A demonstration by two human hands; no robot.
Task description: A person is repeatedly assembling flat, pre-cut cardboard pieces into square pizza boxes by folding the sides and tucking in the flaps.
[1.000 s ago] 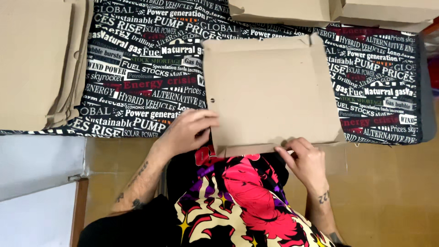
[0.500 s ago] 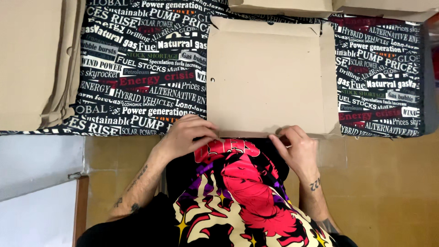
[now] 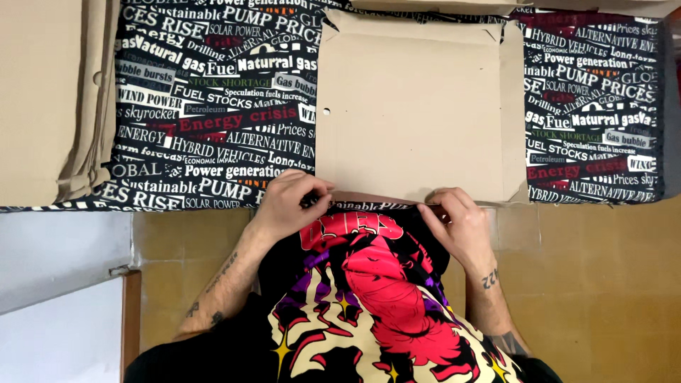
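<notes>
A flat brown cardboard box blank [image 3: 411, 106] with folded side flaps lies on a table covered in a black cloth with printed lettering [image 3: 213, 128]. My left hand [image 3: 287, 202] pinches the near edge of the cardboard at its left corner. At the right part of that same near edge my right hand [image 3: 457, 220] grips the cardboard. The edge sits against my black shirt with a red and cream print [image 3: 369, 298], which hides the lowest strip of the cardboard.
A tall stack of flat cardboard sheets [image 3: 50, 99] stands on the table at the left. More cardboard pieces [image 3: 440, 6] lie along the far edge. Below the table are tan floor tiles [image 3: 596, 284] and a white panel [image 3: 57, 333] at lower left.
The cardboard has straightened and slid toward my body. Both hands have moved to its near edge and closed on it.
</notes>
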